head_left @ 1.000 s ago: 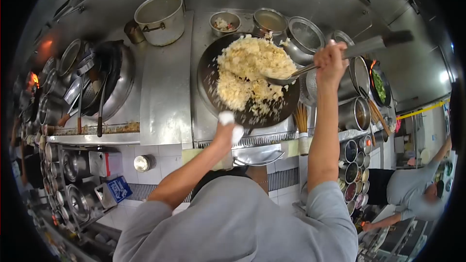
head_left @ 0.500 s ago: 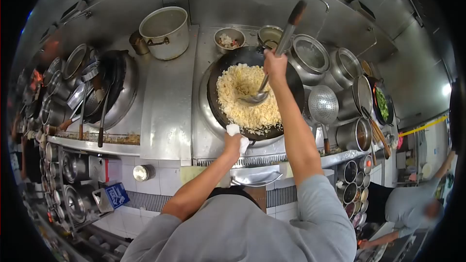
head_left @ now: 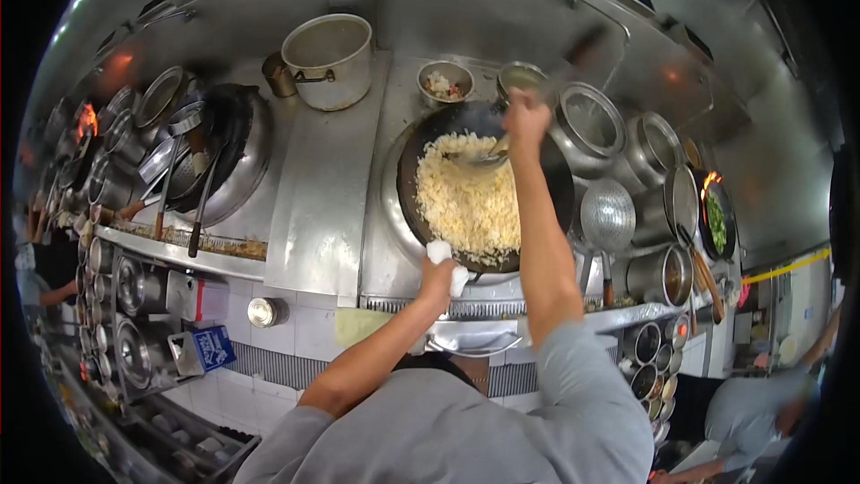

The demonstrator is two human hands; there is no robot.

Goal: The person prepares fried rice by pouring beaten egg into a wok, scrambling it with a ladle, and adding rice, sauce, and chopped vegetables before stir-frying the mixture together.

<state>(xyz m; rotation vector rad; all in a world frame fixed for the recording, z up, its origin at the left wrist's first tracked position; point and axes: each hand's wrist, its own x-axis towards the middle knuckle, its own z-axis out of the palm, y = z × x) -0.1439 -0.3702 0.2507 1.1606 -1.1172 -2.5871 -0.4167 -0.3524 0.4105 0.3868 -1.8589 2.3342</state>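
Note:
A large black wok (head_left: 548, 188) sits on the stove in front of me, with fried rice (head_left: 468, 206) spread over its middle and near side. My right hand (head_left: 527, 121) is closed round the long handle of a ladle (head_left: 488, 159), whose bowl lies in the far part of the rice, blurred by motion. My left hand (head_left: 436, 280) grips a folded white cloth (head_left: 448, 267) at the wok's near rim. The part of the rim or handle under the cloth is hidden.
Behind the wok stands a metal bowl of chopped food (head_left: 445, 83). A big pot (head_left: 328, 63) is at the back left, and a second wok (head_left: 235, 157) further left. On the right are a perforated skimmer (head_left: 607, 215) and a pot (head_left: 661, 275). A co-worker (head_left: 757, 408) stands far right.
The ladle's bowl has moved from the middle of the rice to its far side. The rice's hollow has gone and the rice lies flatter. The cloth stays at the rim.

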